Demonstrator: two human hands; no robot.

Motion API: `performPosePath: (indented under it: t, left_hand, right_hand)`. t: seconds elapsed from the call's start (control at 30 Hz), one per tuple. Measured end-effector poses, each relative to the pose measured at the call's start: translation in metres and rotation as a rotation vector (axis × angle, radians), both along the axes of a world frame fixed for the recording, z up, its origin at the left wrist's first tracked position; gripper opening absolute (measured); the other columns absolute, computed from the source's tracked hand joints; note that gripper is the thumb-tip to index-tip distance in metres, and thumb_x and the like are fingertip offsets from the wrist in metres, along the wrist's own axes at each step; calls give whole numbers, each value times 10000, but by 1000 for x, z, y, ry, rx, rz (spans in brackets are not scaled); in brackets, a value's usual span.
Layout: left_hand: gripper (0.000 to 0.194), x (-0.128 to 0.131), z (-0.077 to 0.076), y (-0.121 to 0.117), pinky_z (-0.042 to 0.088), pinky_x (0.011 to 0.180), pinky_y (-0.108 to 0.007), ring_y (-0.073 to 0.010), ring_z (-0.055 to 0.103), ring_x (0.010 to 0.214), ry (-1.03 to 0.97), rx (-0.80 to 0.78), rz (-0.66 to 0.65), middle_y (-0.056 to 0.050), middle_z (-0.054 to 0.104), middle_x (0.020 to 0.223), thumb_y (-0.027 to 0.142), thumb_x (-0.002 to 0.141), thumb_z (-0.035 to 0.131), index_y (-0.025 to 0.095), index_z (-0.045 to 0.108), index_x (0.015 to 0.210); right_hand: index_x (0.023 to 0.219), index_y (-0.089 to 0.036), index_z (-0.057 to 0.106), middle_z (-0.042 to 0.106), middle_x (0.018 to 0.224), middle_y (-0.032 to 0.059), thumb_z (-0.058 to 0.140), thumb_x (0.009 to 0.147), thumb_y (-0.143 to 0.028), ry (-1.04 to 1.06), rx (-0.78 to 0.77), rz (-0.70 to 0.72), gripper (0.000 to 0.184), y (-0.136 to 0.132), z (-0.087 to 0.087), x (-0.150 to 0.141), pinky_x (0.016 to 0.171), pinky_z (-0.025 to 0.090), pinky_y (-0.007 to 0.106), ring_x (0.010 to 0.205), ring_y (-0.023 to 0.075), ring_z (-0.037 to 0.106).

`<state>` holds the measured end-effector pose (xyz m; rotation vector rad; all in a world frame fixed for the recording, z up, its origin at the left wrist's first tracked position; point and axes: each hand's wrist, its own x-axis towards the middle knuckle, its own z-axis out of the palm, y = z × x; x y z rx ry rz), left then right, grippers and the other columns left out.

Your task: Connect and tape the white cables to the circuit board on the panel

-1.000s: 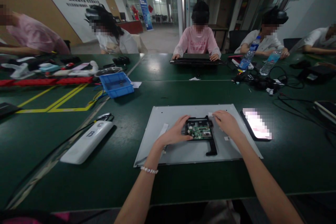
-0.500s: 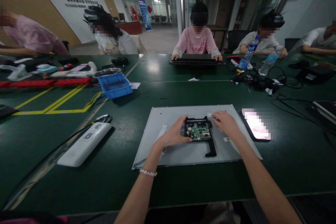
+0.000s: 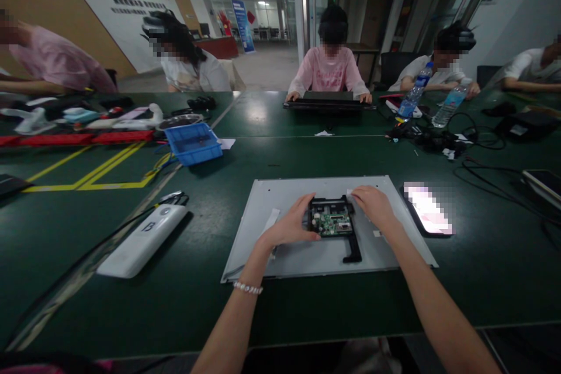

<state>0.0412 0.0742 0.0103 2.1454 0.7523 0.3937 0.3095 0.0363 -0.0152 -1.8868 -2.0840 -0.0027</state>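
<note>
In front of me a flat grey metal panel lies on the table. Over its middle is a black plastic bracket framing a green circuit board. My left hand grips the bracket's left side, thumb at the lower edge and fingers at the upper left corner. At the bracket's upper right corner, my right hand has its fingers pinched together beside a small white piece, perhaps tape or a label. Whether the right fingers hold that piece is hidden.
A lit phone lies right of the panel. To the left are a white power bank with a cable and a blue plastic basket. Two water bottles stand among cables at the back right. Several people sit across the table.
My right fingers have shifted slightly at the bracket's upper right corner and are drawn closer together. The left hand, bracket and panel stay practically in place.
</note>
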Motion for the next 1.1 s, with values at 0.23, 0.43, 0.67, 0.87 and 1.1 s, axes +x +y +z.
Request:
performPosePath:
  t: [0.23,0.43,0.67,0.87,1.1]
  left_hand:
    - [996,2,3,-2,176,1125,-484,-323,226,1339,18,-9,20,-126,211,1460,327,618,728,199,163,1429]
    - [978,1,5,-2,188,1124,-465,-314,225,1340,24,-13,13,-112,195,1466,328,630,724,208,171,1427]
    - [972,1,2,0,185,1116,-487,-333,226,1337,29,-18,11,-116,192,1470,342,625,723,213,182,1423]
    - [964,1,3,1,186,1116,-495,-333,215,1343,37,-23,11,-125,182,1476,352,633,723,197,188,1419]
    - [958,2,2,0,175,1123,-490,-323,211,1347,34,-20,10,-128,186,1474,341,638,722,187,187,1417]
  right_hand:
    - [1045,-191,645,642,1082,75,492,829,-182,163,-116,-54,264,-10,7,18,856,408,286,957,181,591]
    - [1002,-183,661,656,985,69,618,706,-235,311,-290,-51,303,-23,9,40,764,440,273,841,173,614]
    - [849,-183,691,683,818,46,596,708,-185,356,-387,-82,170,-20,7,39,666,434,234,749,152,620]
    - [793,-184,683,684,798,36,591,731,-226,428,-240,-167,119,-20,15,38,654,429,227,720,140,623]
    - [769,-178,678,666,809,59,597,741,-249,299,-199,-195,111,-17,2,41,702,433,262,771,169,609]
